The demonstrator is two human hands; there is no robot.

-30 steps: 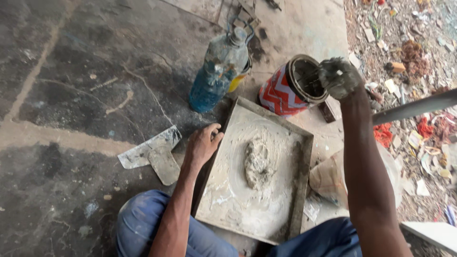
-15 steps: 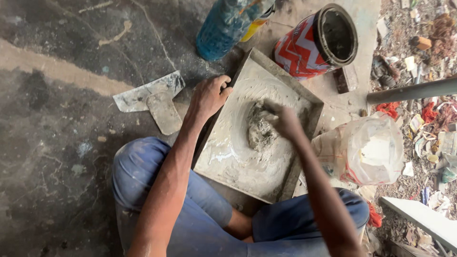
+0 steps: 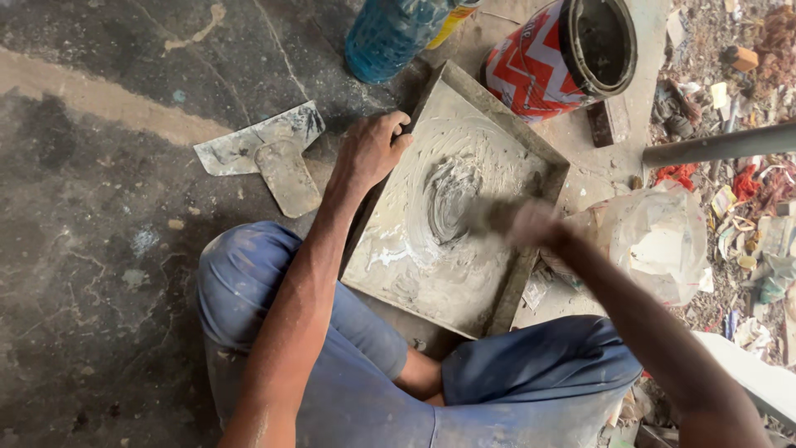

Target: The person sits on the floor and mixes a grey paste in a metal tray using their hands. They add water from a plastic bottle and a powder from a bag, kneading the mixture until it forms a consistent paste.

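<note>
Gripping the square tray (image 3: 396,274) by its ten o'clock edge, our left hand (image 3: 371,151) is curled shut on the rim, while our blurred right hand (image 3: 521,224), grip unreadable, sits at three o'clock of the grey paste (image 3: 450,197) at the tray's centre.

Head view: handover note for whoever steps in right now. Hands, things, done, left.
Left hand: grips the left rim of the square tray, steadying it.
Right hand: motion-blurred over the tray, beside the wet grey paste; whether its fingers hold anything cannot be told.
Trowel lies on the floor left of the tray, untouched. Red-and-white can and blue bottle stand beyond it; plastic bag to the right.
Done: paste worked into swirls.
Left: the heap in the middle is not yet smooth.
</note>
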